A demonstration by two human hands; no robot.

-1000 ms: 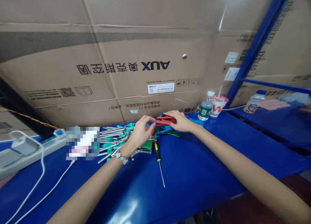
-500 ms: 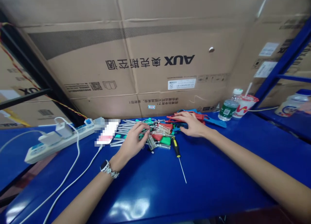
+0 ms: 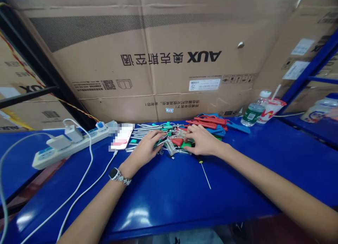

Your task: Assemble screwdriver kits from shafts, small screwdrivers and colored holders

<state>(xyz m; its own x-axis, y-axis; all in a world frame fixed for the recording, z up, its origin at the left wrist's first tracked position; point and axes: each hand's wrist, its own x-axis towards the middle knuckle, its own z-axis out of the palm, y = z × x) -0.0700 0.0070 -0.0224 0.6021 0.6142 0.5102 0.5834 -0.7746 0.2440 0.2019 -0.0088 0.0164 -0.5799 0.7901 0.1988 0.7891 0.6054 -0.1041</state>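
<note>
A pile of small tools with clear, red and green parts [image 3: 177, 141] lies on the blue table [image 3: 169, 198] against the carton. My left hand [image 3: 145, 148] is at the pile's left side, fingers curled around a thin metallic piece I cannot make out clearly. At the right side, my right hand [image 3: 202, 140] reaches down with bent fingers over the red and green pieces; what its fingertips hold is hidden. Below it a screwdriver [image 3: 206, 175] shows its metal shaft, its handle mostly covered by the hand. Red tools [image 3: 208, 121] and blue tools [image 3: 239, 127] lie behind.
A power strip [image 3: 79, 145] with white chargers and cables lies at the left, beside a blurred phone [image 3: 124, 138]. At the right stand a water bottle [image 3: 252, 113] and a lidded cup with a straw [image 3: 271, 111]. A large carton [image 3: 169, 32] rises behind.
My right hand has moved from the red tools toward me, over the green piece and the screwdriver handle. My left hand remains at the pile's left side. The view has shifted slightly.
</note>
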